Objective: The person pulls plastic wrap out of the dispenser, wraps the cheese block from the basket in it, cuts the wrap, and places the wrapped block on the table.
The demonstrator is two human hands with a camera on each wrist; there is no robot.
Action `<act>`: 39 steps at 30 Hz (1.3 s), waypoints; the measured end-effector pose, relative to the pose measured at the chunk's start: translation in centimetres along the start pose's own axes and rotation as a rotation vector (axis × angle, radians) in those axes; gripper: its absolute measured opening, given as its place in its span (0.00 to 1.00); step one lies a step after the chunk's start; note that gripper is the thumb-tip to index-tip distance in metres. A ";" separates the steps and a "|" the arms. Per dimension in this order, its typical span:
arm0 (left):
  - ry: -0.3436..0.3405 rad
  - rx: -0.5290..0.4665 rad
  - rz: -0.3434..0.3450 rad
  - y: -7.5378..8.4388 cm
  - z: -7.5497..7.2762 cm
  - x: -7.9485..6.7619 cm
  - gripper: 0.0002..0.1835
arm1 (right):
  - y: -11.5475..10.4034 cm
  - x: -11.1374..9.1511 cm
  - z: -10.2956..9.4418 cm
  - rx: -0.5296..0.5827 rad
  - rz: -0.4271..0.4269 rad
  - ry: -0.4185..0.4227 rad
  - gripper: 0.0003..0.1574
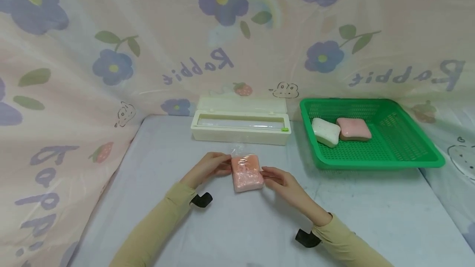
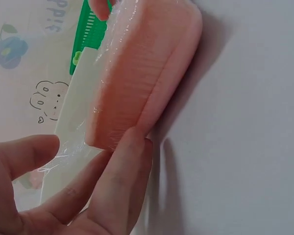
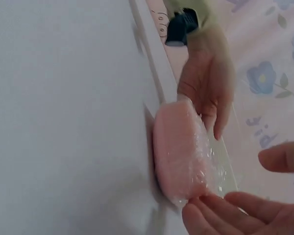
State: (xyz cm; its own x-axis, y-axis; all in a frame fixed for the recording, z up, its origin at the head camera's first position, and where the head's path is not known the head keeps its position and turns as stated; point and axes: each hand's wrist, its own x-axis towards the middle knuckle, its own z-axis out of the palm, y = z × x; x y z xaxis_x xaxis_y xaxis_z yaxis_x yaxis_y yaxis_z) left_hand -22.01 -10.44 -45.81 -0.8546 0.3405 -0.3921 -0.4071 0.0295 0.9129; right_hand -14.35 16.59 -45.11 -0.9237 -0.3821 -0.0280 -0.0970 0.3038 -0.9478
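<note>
Cloth (image 1: 167, 24): printed, hung behind and to the sides as a backdrop.

Surface (image 1: 230, 234): pale, flat; carries all items below.

Basket (image 1: 378, 164): green, slatted, at the right rear, within likely reach of the right arm and apart from the work.

Box (image 1: 241, 136): cream, at the rear centre, lid raised against the cloth; a pale roll (image 1: 241, 124) lies inside, presumably left exposed for drawing from.

Left grip (image 1: 209, 167): released; fingers extended against the wrapped bar's left side, thumb apart, apparently steadying it.

Right grip (image 1: 283, 182): likewise released; fingertips on the opposite side, thumb clear, so the bar seems braced between both rather than clasped.

Wrapped bar (image 1: 246, 176): pink, on the surface in front of the box; clear film (image 1: 237, 149) covers it, a loose end reaching towards the box.

Pink bar (image 1: 354, 129): in the basket, at its left.

White bar (image 1: 325, 132): beside it, nearer the left wall.

Tab (image 1: 285, 129): green, at the box's right front corner.
</note>
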 end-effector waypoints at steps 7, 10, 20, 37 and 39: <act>0.033 -0.064 0.000 -1.1 0.1 -1.8 0.18 | 0.0 -1.0 -0.6 0.059 0.144 0.028 0.22; 0.058 -0.076 0.007 -1.5 0.5 -2.6 0.19 | -0.1 -0.7 -0.6 0.131 0.194 -0.023 0.22; 0.015 -0.089 0.031 -3.9 4.1 -7.0 0.26 | -0.5 3.9 -1.9 0.144 0.259 -0.005 0.31; -0.026 0.196 0.161 4.7 0.7 -3.6 0.24 | 2.1 2.0 -3.7 0.196 0.258 -0.007 0.26; -0.026 0.222 0.114 4.8 -0.1 -2.1 0.25 | 2.3 1.2 -3.4 0.219 0.247 -0.053 0.24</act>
State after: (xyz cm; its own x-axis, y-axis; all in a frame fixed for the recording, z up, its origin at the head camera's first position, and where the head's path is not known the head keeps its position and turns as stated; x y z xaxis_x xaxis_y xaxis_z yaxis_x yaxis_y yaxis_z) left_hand -22.23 -11.06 -40.64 -0.8811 0.3774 -0.2851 -0.2254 0.1948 0.9546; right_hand -16.97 19.83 -46.26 -0.8881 -0.3670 -0.2769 0.2150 0.2008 -0.9557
